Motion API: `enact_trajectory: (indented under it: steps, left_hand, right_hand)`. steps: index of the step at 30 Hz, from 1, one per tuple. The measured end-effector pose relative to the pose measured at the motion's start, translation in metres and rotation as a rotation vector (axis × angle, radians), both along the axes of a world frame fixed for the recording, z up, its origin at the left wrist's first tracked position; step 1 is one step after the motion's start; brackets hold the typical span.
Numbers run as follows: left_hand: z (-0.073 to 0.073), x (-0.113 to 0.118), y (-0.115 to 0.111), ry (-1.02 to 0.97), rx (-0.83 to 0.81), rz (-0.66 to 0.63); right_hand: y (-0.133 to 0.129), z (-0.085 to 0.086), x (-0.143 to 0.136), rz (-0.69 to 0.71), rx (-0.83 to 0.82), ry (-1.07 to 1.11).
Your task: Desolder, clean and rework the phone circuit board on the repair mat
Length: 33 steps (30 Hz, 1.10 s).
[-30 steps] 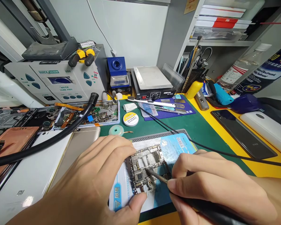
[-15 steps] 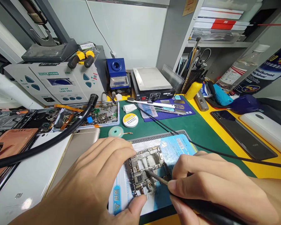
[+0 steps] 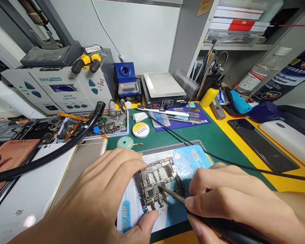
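A phone circuit board [image 3: 150, 193] with cutouts in its upper half lies on a blue and white printed packet [image 3: 180, 217]. My left hand [image 3: 105, 189] steadies the board from the left, fingertips at its upper left edge and thumb by its lower edge. In my right hand [image 3: 226, 200] is a soldering iron [image 3: 176, 196], gripped like a pen by its black handle. Its dark tip rests on or just above the middle of the board; contact is hard to make out. The fingers hide part of the handle.
The iron's black cord [image 3: 233, 166] runs across the green mat [image 3: 218, 135]. A thick black hose [image 3: 73, 145] crosses several phones at left. Behind stand a hot-air station [image 3: 63, 91], a blue iron stand [image 3: 125, 76] and a heating plate [image 3: 165, 84]. A dark phone [image 3: 264, 145] lies at right.
The iron's tip has shifted slightly right and down on the board, with my right hand moving a little the same way. My left hand stays at the board's edge.
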<state>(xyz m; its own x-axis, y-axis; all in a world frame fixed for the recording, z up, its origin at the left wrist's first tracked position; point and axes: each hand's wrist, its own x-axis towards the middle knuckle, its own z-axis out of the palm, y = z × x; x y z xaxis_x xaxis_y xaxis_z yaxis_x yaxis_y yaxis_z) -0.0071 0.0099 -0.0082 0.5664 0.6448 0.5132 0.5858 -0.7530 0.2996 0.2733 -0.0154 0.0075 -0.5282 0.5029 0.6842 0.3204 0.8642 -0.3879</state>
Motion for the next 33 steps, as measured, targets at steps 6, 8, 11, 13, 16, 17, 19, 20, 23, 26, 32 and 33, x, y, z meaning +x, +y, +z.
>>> enact_trajectory:
  steps: [6, 8, 11, 13, 16, 17, 19, 20, 23, 26, 32, 33]
  left_hand:
    - [0.001, 0.0011, -0.0051, 0.01, -0.03, 0.024]
    - [0.0016, 0.002, -0.005, 0.005, -0.018, 0.016]
    - [0.0025, 0.0021, -0.0031, 0.013, -0.007, 0.022]
    - [0.0029, 0.0016, -0.0017, 0.029, -0.007, 0.046]
    - [0.0023, 0.001, -0.0009, 0.027, -0.015, 0.029]
    - [0.0015, 0.0009, -0.0011, 0.024, -0.022, 0.026]
    - [-0.0009, 0.0001, -0.0025, 0.027, -0.027, 0.027]
    - [-0.0021, -0.0005, -0.0034, 0.032, -0.025, 0.038]
    - [-0.0041, -0.0025, -0.0061, 0.043, -0.02, 0.062]
    - [-0.0017, -0.0025, -0.0061, 0.034, -0.018, 0.047]
    - [0.0031, 0.0018, -0.0021, 0.017, -0.023, 0.013]
    - [0.0027, 0.0019, -0.0018, 0.02, -0.019, 0.009]
  right_hand:
    - [-0.0004, 0.0017, -0.0011, -0.011, 0.011, -0.012]
    - [0.0002, 0.0013, -0.0008, -0.013, 0.027, -0.022]
    - [0.0008, 0.0008, 0.0002, -0.027, 0.036, -0.048]
    - [0.0008, 0.0006, 0.0007, -0.026, 0.03, -0.053]
    - [0.0006, 0.0002, 0.0003, -0.017, 0.036, -0.05]
    - [0.0005, -0.0002, 0.0001, -0.014, 0.043, -0.05]
    - [0.0002, -0.0012, -0.0003, -0.018, 0.063, -0.05]
    - [0.0, -0.0018, -0.0003, -0.023, 0.069, -0.051]
    - [-0.0006, -0.0031, 0.0005, -0.038, 0.062, -0.039]
    - [-0.0011, -0.0025, 0.0017, -0.042, 0.052, -0.042]
    - [-0.0009, -0.0002, 0.002, -0.034, 0.057, -0.046]
    - [-0.0008, -0.0003, 0.0022, -0.041, 0.054, -0.041]
